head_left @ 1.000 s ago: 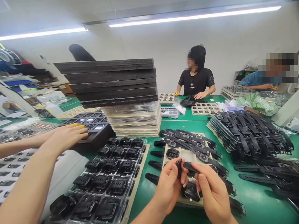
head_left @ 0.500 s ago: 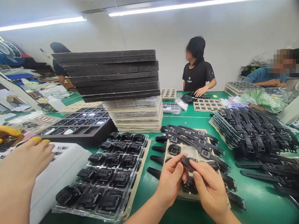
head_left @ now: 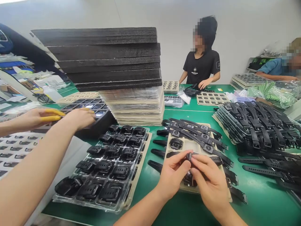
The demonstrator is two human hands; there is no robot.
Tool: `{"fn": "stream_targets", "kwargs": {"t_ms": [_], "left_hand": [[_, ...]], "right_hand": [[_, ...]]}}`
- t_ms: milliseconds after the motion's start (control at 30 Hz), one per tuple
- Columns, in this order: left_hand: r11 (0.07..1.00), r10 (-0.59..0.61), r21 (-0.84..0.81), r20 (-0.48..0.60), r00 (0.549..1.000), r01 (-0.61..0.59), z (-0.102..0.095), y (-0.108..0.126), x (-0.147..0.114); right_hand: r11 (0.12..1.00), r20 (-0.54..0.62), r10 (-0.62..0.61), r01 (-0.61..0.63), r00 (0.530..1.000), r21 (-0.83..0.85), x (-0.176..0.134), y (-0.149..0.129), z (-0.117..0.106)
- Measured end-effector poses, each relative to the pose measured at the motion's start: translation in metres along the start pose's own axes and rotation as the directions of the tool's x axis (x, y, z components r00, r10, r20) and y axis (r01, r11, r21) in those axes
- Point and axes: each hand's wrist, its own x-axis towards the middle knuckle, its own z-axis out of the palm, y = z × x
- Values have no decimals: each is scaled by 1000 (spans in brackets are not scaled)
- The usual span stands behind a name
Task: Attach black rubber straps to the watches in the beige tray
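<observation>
Low in the middle of the view, my left hand [head_left: 174, 171] and my right hand [head_left: 209, 179] close together on a black smartwatch [head_left: 189, 156]. Fingertips of both hands pinch its strap; most of the watch is hidden behind them. Under my hands lies a beige tray [head_left: 188, 144], with several long-strapped watches [head_left: 204, 137] laid across its far part, sensor backs up. One watch with a curled strap [head_left: 176, 143] sits in a compartment left of my fingers. Loose straps [head_left: 155, 165] jut out from the tray's left side.
Left of me stands a clear plastic tray of curled watches [head_left: 121, 153]. Black foam [head_left: 105, 59] rests on a tall tray stack [head_left: 138, 108]. More watches [head_left: 256, 122] are piled at right. A co-worker's arms [head_left: 47, 160] reach over a black foam tray [head_left: 101, 124].
My fingers have turned the watch so its strap end points up. At left, the co-worker's hands have moved inward to the foam tray. The view has tilted down slightly.
</observation>
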Motion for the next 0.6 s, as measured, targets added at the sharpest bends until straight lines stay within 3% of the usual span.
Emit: {"fn": "stream_targets", "kwargs": {"t_ms": [267, 600], "left_hand": [[998, -42, 49, 6, 999, 41, 5, 3, -4], [987, -116, -98, 117, 986, 127, 13, -5, -9]], "right_hand": [[997, -86, 14, -8, 996, 71, -8, -3, -1], [984, -85, -49, 63, 995, 167, -5, -6, -3]]}}
